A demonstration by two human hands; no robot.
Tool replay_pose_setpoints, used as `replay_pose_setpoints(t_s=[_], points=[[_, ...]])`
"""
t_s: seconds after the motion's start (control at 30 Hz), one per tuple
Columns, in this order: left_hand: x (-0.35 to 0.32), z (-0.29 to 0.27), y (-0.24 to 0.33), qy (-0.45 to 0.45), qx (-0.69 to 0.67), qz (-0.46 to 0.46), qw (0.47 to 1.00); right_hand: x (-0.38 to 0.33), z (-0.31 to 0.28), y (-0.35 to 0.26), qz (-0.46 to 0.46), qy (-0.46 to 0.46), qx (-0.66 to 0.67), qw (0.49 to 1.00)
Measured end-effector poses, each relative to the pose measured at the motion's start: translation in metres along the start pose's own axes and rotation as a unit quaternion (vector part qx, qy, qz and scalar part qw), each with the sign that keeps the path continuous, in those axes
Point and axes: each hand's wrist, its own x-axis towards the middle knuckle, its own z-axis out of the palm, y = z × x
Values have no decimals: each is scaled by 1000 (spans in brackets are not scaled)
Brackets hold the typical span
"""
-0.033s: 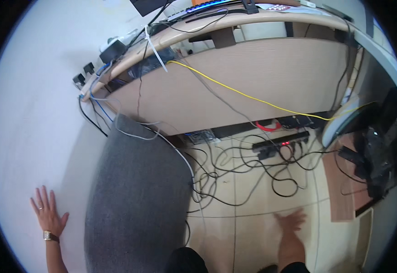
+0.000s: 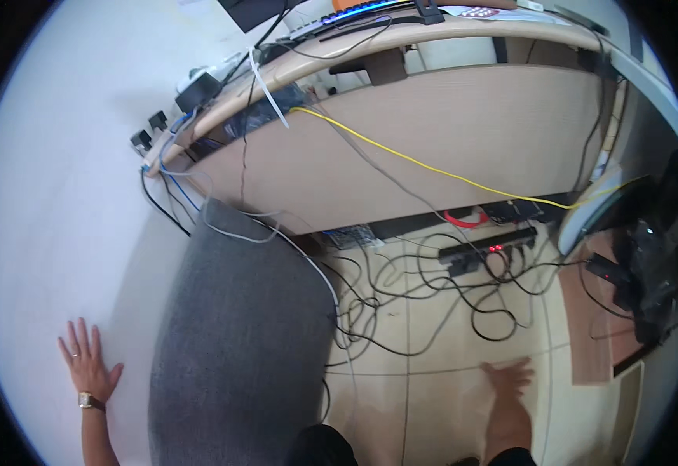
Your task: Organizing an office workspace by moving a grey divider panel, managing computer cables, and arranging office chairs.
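My left hand (image 2: 92,370) lies flat against the white wall (image 2: 51,233), fingers spread, with a ring on one finger and a watch (image 2: 88,401) on the wrist. It holds nothing. At the lower right, my right hand (image 2: 510,379) hangs over the tiled floor (image 2: 447,404), empty, with its fingers apart and slightly blurred. Between the two hands stands a grey fabric-covered panel (image 2: 242,334). Beyond the right hand, black cables (image 2: 494,338) lie tangled near a black power strip (image 2: 488,247) with small red lights.
A wooden desk (image 2: 432,116) spans the far side, with a lit keyboard (image 2: 339,22) on top. A yellow cable (image 2: 424,165) crosses its front panel. Black plugs (image 2: 141,140) sit in the wall. Dark equipment and plastic wrapping (image 2: 650,264) stand at the right beside a brown board (image 2: 590,342).
The whole view has shifted a little, so everything appears slightly farther right. Both hands keep nearly the same pose.
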Motion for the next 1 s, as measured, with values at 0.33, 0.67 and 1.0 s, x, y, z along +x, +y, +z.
replay_pose_setpoints(t_s=[0.33,0.67,1.0], points=[[9,-49,19,-198,72,7,978,63,-12,-15,72,-23,-123,989],[20,-37,14,-249,115,-8,962,46,-17,-25,15,-3,-107,994],[23,-34,17,-265,126,-16,956,64,-14,-29,58,-52,-153,985]])
